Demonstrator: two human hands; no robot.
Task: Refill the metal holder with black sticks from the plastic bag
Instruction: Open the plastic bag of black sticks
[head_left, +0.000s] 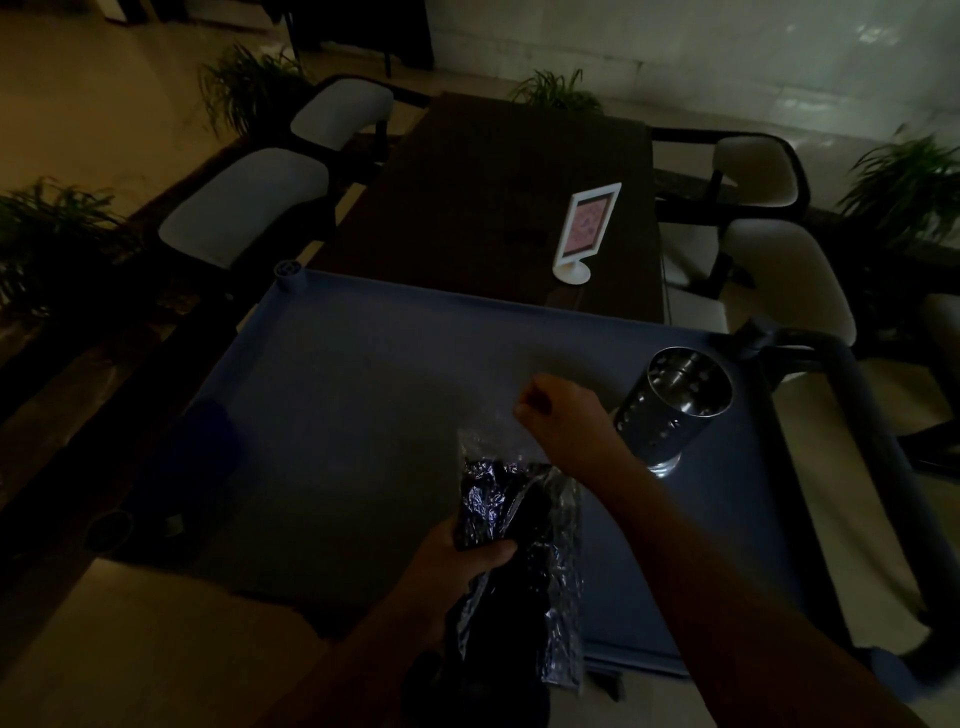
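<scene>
Dimly, left hand (465, 560) grips plastic bag (524, 525), right hand (563, 415) curled above, hold unclear

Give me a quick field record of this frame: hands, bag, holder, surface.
left hand: grips the plastic bag around its middle
right hand: pinches the bag's clear top end
black sticks: inside the bag, none drawn out
metal holder: upright on the blue cart top, to the right of both hands, no sticks showing above its rim
behind: dark table with a white sign stand
light: dim, fine detail unclear
</scene>
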